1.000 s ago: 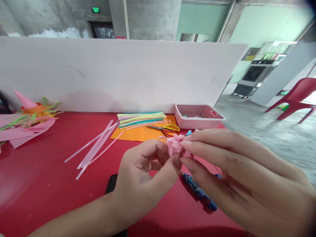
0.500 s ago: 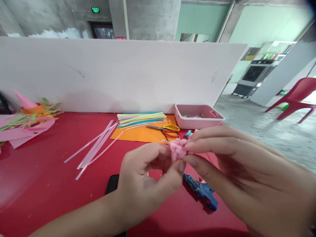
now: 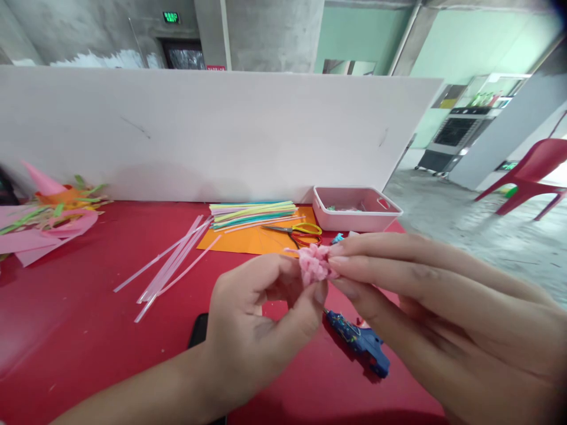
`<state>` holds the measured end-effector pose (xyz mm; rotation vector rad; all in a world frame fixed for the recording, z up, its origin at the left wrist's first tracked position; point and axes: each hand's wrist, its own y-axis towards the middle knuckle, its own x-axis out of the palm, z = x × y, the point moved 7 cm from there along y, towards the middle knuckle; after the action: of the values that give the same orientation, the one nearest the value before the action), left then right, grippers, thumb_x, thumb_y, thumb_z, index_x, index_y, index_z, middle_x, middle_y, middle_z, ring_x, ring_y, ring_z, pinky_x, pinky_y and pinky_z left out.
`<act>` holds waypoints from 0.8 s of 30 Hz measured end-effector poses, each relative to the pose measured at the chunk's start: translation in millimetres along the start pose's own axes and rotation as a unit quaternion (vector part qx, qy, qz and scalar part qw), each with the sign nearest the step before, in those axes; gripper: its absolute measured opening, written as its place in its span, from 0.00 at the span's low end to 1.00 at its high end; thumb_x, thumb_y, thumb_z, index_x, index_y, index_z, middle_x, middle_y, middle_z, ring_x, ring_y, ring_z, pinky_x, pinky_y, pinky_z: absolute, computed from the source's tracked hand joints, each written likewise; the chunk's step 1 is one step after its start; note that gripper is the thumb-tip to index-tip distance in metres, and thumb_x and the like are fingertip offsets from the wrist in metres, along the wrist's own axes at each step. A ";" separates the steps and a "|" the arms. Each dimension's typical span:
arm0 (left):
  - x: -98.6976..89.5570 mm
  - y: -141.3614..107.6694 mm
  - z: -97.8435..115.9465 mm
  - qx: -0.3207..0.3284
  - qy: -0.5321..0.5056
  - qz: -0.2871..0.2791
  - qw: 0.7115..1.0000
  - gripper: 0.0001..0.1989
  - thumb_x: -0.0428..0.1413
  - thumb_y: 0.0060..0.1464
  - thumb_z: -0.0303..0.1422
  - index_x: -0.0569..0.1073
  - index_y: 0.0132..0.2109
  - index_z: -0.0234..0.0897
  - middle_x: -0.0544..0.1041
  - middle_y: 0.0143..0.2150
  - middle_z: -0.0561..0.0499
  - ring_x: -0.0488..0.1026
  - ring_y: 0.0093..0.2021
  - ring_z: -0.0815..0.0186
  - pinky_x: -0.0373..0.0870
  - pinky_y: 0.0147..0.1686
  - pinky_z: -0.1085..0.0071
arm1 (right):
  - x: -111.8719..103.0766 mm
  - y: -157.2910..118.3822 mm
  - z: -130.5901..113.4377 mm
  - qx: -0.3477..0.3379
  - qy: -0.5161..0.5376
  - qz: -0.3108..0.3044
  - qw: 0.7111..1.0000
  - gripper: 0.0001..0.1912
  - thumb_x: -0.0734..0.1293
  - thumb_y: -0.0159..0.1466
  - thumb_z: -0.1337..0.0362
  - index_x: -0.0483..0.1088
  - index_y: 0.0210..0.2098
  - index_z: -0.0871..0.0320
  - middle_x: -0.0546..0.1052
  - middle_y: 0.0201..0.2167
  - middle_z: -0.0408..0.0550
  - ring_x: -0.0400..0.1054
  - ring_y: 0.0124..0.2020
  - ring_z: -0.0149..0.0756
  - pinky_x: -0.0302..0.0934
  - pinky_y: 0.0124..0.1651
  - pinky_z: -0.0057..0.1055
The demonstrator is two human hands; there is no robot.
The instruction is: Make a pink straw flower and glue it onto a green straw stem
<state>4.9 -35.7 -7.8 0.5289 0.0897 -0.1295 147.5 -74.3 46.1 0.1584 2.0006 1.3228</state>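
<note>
Between my two hands, above the red table (image 3: 84,330), is a small fuzzy pink bundle (image 3: 315,263) that looks like curled pipe cleaner, with a thin end poking out to the left. My left hand (image 3: 261,330) pinches it from the left and below with thumb and forefinger. From the right, my right hand (image 3: 425,295) grips its edge between thumb and fingertips. Below the right hand, a dark blue glue gun (image 3: 361,342) lies on the table. Part of a dark phone-like object (image 3: 198,330) shows behind my left wrist.
Scissors (image 3: 296,231) and a bundle of coloured pipe cleaners (image 3: 252,215) lie on orange paper (image 3: 234,242). Clear pinkish sticks (image 3: 175,260) lie to their left. A pink basket (image 3: 354,221) stands before a white board (image 3: 248,136). Paper crafts (image 3: 53,230) lie far left.
The pink bundle has shifted slightly left and turned between my fingers. Both hands still hold it, and the right fingers have moved slightly left along with it.
</note>
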 end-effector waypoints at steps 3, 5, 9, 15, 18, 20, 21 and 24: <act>1.3 -0.9 -0.1 0.006 -0.006 -0.010 1.000 0.04 0.59 0.57 0.29 0.73 0.33 0.37 0.74 0.27 0.54 0.71 0.27 0.70 0.73 0.33 0.74 | -0.9 1.3 -5.6 -0.017 -0.009 0.007 1.000 0.04 0.68 0.66 0.65 0.76 0.38 0.55 0.82 0.40 0.41 0.77 0.39 0.24 0.71 0.49 0.16; 1.7 -2.3 -1.6 -0.001 -0.011 -0.016 1.000 0.04 0.60 0.56 0.28 0.73 0.33 0.37 0.74 0.28 0.54 0.71 0.28 0.70 0.74 0.36 0.72 | 0.1 3.3 -5.2 -0.006 -0.016 -0.002 1.000 0.04 0.68 0.66 0.65 0.76 0.37 0.55 0.83 0.39 0.41 0.78 0.39 0.25 0.72 0.48 0.18; 0.8 -5.4 -3.4 -0.003 -0.012 -0.014 1.000 0.04 0.60 0.57 0.29 0.73 0.33 0.38 0.74 0.29 0.53 0.72 0.31 0.68 0.74 0.35 0.73 | 1.2 4.4 -5.6 -0.013 -0.013 -0.006 1.000 0.04 0.67 0.66 0.66 0.76 0.37 0.55 0.83 0.39 0.41 0.78 0.39 0.26 0.73 0.46 0.18; -0.8 -3.9 0.2 0.010 0.004 -0.015 1.000 0.03 0.61 0.55 0.28 0.74 0.33 0.38 0.74 0.28 0.53 0.72 0.30 0.68 0.74 0.36 0.72 | -0.2 -0.5 -3.1 -0.019 0.003 0.017 1.000 0.04 0.68 0.65 0.67 0.76 0.38 0.54 0.82 0.40 0.41 0.78 0.38 0.29 0.75 0.48 0.22; -1.5 0.5 1.3 -0.012 -0.020 -0.020 1.000 0.05 0.61 0.56 0.31 0.74 0.31 0.38 0.71 0.24 0.56 0.68 0.24 0.71 0.70 0.27 0.76 | 2.1 -1.6 -0.5 -0.016 0.018 0.002 1.000 0.07 0.70 0.63 0.65 0.75 0.43 0.53 0.82 0.43 0.42 0.78 0.40 0.30 0.74 0.51 0.25; -0.7 2.2 -1.6 -0.044 -0.073 -0.027 0.996 0.07 0.59 0.59 0.33 0.75 0.32 0.39 0.70 0.23 0.57 0.66 0.21 0.73 0.67 0.22 0.78 | 4.9 -1.4 1.2 -0.015 0.035 -0.018 0.999 0.10 0.70 0.64 0.63 0.75 0.45 0.52 0.81 0.46 0.43 0.78 0.44 0.32 0.75 0.50 0.27; 0.2 2.2 -4.0 -0.063 -0.106 -0.032 0.992 0.08 0.59 0.60 0.34 0.75 0.32 0.39 0.70 0.23 0.57 0.65 0.21 0.74 0.67 0.22 0.79 | 5.9 -1.3 2.2 -0.014 0.042 -0.026 0.999 0.10 0.70 0.65 0.62 0.75 0.46 0.52 0.81 0.47 0.43 0.78 0.45 0.34 0.75 0.49 0.27; 3.3 -0.5 -11.4 -0.103 -0.184 -0.043 0.977 0.08 0.58 0.61 0.36 0.77 0.34 0.40 0.72 0.25 0.56 0.68 0.23 0.73 0.71 0.25 0.78 | 6.5 -1.5 5.3 -0.008 0.043 -0.032 0.999 0.10 0.68 0.66 0.61 0.75 0.47 0.50 0.81 0.48 0.42 0.77 0.47 0.34 0.76 0.49 0.29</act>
<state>7.5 -30.6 -18.2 0.2869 -0.2350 -0.2971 146.5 -68.1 40.5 0.0300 2.0498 1.3245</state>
